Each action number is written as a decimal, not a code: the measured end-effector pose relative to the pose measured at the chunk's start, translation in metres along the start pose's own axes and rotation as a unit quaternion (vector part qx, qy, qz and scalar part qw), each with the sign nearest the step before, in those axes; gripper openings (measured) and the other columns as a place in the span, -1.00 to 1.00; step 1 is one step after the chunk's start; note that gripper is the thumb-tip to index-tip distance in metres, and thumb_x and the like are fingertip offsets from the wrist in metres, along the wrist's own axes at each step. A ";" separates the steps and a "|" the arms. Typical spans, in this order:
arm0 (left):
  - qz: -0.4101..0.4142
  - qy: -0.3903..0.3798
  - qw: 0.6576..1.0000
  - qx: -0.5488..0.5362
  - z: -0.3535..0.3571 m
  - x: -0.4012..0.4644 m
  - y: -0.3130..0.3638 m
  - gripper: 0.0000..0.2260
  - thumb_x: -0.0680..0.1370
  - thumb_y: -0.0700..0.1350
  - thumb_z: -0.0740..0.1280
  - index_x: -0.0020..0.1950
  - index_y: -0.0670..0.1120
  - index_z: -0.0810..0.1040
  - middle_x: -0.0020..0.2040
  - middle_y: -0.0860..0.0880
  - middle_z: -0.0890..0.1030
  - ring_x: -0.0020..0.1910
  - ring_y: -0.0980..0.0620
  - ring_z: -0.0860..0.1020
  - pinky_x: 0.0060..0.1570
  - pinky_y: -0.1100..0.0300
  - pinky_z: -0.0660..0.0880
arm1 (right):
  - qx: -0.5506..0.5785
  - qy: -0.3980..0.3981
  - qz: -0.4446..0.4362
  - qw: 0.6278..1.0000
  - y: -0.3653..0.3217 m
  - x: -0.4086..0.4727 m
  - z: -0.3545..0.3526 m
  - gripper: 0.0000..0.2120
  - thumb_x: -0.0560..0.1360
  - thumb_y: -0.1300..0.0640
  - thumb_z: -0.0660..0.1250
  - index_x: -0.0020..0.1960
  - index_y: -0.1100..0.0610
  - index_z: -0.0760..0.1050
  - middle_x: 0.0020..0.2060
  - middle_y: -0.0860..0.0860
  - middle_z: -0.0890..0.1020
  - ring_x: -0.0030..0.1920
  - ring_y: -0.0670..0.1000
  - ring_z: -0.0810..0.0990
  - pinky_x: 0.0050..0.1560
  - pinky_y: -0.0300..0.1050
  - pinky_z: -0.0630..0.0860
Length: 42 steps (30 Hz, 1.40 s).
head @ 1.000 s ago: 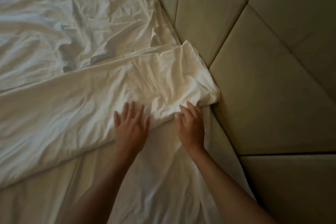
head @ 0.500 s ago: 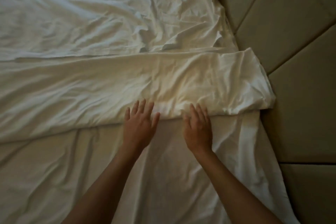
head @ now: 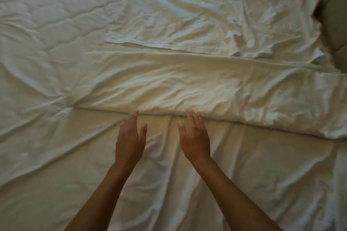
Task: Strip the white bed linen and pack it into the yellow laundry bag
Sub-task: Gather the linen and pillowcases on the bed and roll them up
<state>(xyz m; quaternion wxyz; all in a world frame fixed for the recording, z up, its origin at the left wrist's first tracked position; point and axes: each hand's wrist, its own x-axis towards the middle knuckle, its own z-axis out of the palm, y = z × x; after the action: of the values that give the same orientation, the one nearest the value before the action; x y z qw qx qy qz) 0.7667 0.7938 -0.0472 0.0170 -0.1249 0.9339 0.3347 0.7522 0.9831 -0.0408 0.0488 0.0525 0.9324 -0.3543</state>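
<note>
Creased white bed linen (head: pixel 169 84), folded into a soft ridge, meets left hand (head: pixel 130 137) and right hand (head: pixel 194 137), grip flat, fingers straight.

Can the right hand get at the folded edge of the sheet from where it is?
Probably yes. The right hand lies open with its fingertips at the folded edge of the sheet; nothing lies between them.
</note>
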 end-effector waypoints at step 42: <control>-0.005 0.137 0.962 -0.235 -0.120 0.313 -0.204 -0.72 0.60 0.09 0.27 -0.31 0.12 0.52 -0.45 0.23 0.47 -0.42 0.28 0.38 -0.34 0.14 0.32 | 0.023 0.068 -0.149 0.986 -0.218 0.336 0.222 -0.70 0.60 0.14 0.29 -0.27 0.24 0.49 -0.21 0.09 0.42 -0.15 0.10 0.46 -0.15 -0.13 0.29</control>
<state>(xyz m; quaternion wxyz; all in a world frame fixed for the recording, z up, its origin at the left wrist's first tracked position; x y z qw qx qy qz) 0.5202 0.4970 -0.1167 -0.1390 -0.1750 0.8219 0.5240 0.4029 0.6944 -0.1059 -0.0694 -0.0616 0.9226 -0.3744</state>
